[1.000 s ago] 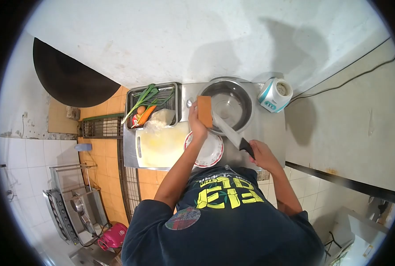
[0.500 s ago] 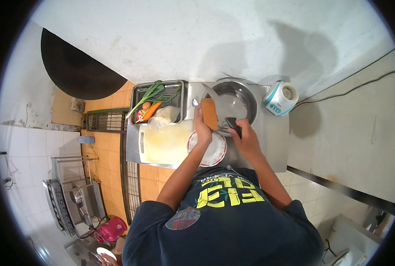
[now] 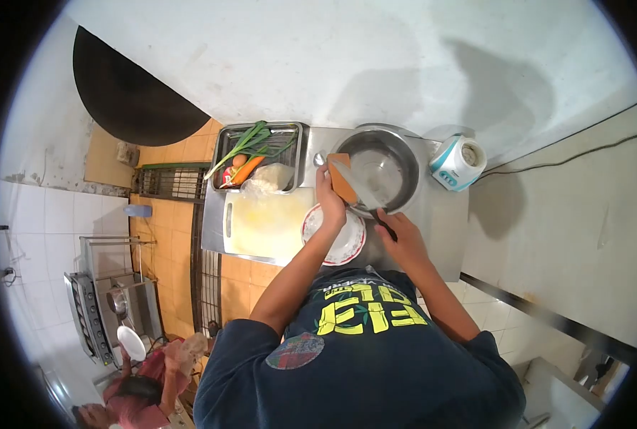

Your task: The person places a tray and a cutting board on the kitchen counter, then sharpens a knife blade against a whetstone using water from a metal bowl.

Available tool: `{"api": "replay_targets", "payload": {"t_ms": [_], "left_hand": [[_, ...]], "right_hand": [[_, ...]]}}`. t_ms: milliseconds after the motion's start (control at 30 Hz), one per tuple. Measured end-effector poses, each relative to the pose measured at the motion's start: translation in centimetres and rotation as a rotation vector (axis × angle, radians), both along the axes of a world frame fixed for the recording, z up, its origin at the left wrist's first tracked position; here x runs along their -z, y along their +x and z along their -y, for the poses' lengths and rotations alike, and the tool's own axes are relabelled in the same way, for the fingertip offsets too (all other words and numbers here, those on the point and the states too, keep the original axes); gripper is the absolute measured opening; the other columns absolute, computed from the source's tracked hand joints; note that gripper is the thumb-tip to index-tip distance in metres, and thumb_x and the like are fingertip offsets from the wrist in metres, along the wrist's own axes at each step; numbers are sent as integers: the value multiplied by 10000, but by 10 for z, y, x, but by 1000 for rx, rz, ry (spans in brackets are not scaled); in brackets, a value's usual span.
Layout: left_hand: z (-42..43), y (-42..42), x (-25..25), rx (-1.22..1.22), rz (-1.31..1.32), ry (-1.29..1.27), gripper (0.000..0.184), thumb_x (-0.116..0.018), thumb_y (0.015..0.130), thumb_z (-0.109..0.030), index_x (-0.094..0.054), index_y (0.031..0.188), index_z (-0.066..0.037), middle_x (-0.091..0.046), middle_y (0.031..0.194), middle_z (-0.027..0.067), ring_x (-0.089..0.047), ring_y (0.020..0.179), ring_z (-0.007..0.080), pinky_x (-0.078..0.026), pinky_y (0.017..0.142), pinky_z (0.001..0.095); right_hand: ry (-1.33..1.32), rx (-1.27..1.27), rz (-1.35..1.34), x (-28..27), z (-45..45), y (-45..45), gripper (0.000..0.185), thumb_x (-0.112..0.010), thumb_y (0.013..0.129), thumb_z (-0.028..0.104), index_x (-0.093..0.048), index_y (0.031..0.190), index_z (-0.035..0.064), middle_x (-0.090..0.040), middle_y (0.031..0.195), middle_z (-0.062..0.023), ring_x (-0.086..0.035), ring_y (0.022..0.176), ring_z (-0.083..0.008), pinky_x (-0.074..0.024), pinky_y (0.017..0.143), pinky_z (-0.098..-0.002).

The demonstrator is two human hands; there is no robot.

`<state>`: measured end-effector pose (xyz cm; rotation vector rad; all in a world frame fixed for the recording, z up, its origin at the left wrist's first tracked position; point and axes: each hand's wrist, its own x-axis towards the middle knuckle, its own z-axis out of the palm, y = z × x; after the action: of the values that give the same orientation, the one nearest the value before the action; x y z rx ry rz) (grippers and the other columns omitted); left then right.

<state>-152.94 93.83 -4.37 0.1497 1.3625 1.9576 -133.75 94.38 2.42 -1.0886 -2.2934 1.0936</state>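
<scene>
My left hand [image 3: 328,199] is closed around an orange-brown rectangular whetstone [image 3: 338,179], held up at the near left of a steel bowl [image 3: 413,171]. In my right hand [image 3: 407,242] is the black handle of a knife [image 3: 365,194]. Its broad blade slants up and left across the right side of the whetstone, seemingly against its face. Below my left hand sits a white plate with a red-patterned rim [image 3: 348,247], partly covered by my wrist. A spoon [image 3: 319,159] lies just left of the whetstone.
A metal tray [image 3: 301,136] holds leek [image 3: 243,146], a carrot [image 3: 248,170], an egg [image 3: 240,160] and a plastic bag [image 3: 270,177]. Before it lies a cutting board [image 3: 265,225]. Right of the bowl stands a blender base [image 3: 458,164]. Another person [image 3: 143,386] carries a white plate at lower left.
The knife has swung so that its blade crosses the whetstone, which is now tilted. My right hand has moved slightly down. The other person has come further into view with the plate.
</scene>
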Motion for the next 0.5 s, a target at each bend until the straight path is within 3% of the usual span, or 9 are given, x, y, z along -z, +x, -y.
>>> {"api": "replay_targets", "payload": {"t_ms": [167, 267, 400, 433, 500], "left_hand": [[-15, 4, 15, 62, -45, -5, 348, -323, 1014, -167, -483, 1297, -42, -588, 1127, 105, -589, 1009, 168, -490, 864, 330], [-28, 11, 18, 141, -49, 138, 348, -329, 1010, -160, -490, 1283, -16, -589, 1127, 100, -590, 1010, 167, -488, 873, 321], [-47, 19, 16, 288, -64, 236, 361, -328, 990, -163, -490, 1274, -9, -606, 1101, 98, -627, 920, 176, -538, 756, 328], [-48, 23, -4, 371, -38, 236, 364, -325, 984, -174, -481, 1282, -34, -621, 1036, 99, -642, 801, 187, -549, 636, 331], [-57, 25, -2, 392, -22, 194, 360, -317, 987, -186, -475, 1282, -52, -626, 987, 96, -636, 745, 189, -539, 583, 326]], "right_hand": [[-40, 66, 49, -12, 19, 44, 330, -679, 913, 207, -660, 1224, 99, -621, 920, -110, -633, 797, -325, -498, 691, -408], [-35, 150, 40, -23, 31, 67, 321, -677, 917, 209, -663, 1218, 99, -619, 910, -107, -631, 779, -322, -496, 686, -402], [-55, 249, 74, -39, 43, 99, 329, -688, 909, 215, -665, 1216, 98, -617, 904, -106, -634, 796, -314, -500, 687, -396], [-56, 276, 102, -41, 45, 108, 340, -701, 901, 225, -665, 1213, 97, -628, 926, -105, -641, 808, -309, -507, 697, -388], [-60, 325, 160, -42, 47, 123, 363, -727, 883, 246, -665, 1207, 95, -650, 971, -103, -654, 834, -299, -522, 717, -372]]}}
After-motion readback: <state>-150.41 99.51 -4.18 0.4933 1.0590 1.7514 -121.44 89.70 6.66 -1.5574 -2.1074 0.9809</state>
